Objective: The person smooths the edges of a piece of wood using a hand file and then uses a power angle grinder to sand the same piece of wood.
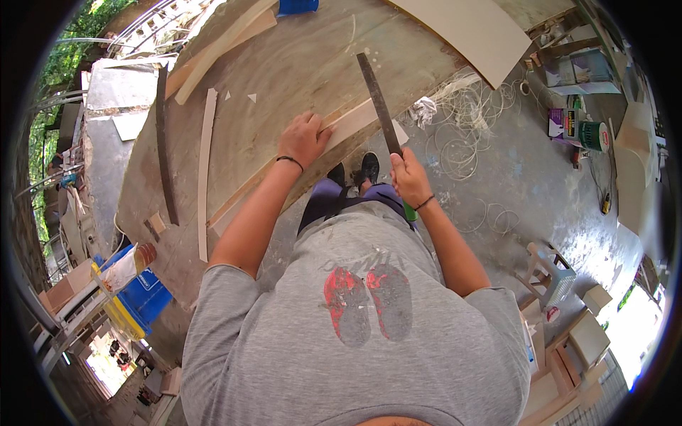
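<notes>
Big worktable (312, 78) in front of the person; large pale board (469, 32) at its far right; wooden strip (355, 122) lying along the table's near edge; narrow white slat (207, 177) off to the left; long dark file (376, 92) slanting across the strip's right end, can't tell from here if they touch. Left hand (304, 138) half curled, fingers and thumb holding down the strip; right hand (410, 177) closed tight round the green handle end of the file; crumpled paper (424, 111) just right of the file.
</notes>
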`<state>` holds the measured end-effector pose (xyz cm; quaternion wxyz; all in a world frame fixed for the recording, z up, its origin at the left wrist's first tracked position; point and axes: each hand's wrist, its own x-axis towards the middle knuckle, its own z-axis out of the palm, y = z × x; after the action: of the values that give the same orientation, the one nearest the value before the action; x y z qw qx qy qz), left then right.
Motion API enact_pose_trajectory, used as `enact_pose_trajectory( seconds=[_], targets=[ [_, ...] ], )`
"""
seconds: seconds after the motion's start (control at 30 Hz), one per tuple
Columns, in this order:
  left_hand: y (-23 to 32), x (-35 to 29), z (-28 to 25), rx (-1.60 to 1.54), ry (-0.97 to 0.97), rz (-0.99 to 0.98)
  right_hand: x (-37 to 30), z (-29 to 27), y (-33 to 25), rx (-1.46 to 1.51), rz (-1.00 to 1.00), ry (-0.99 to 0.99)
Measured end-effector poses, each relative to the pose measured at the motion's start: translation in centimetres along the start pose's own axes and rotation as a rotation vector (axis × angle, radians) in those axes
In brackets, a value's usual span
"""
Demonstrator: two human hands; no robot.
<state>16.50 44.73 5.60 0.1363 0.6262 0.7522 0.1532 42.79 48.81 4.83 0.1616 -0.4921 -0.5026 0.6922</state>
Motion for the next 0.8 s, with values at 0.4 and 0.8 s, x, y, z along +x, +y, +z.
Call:
enact_pose_trajectory(
  seconds=[0.4,0.8],
  targets=[
    [-0.1,0.2,0.5,-0.006,0.038,0.073,4.4,4.2,0.1,-0.268,-0.084,0.100],
    [0.0,0.6,-0.2,-0.145,-0.013,0.002,2.7,5.1,1.5,-0.250,-0.056,0.140]
  ],
)
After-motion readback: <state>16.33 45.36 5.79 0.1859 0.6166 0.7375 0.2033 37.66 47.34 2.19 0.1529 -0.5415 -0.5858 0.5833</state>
